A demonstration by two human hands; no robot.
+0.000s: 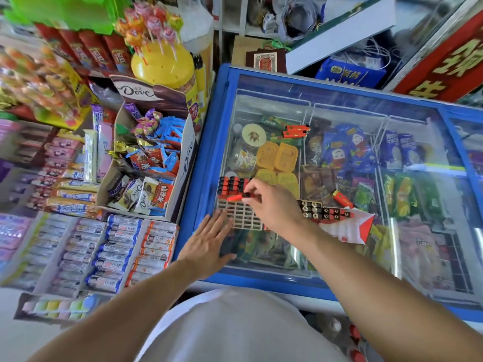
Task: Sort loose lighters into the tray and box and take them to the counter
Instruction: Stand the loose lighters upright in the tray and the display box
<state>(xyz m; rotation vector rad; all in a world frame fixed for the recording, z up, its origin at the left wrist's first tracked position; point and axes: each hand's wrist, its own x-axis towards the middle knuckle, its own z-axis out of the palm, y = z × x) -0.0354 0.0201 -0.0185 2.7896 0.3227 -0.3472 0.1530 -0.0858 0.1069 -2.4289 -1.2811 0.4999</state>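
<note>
A person's right hand point(271, 202) pinches a red lighter point(238, 197) over the gridded tray point(241, 215) on a freezer lid point(339, 142), while the left hand point(209, 241) lies flat, fingers straight, just beside the tray's near corner.

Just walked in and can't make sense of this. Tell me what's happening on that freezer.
A person is sorting red lighters on the freezer lid. The right hand pinches one lighter over a gridded tray, whose far rows are already filled while the near slots are empty. The left hand lies flat at the tray's near edge. A box holding more lighters sits to the right. Loose lighters remain on the lid: a pair farther back and one near the box.
</note>
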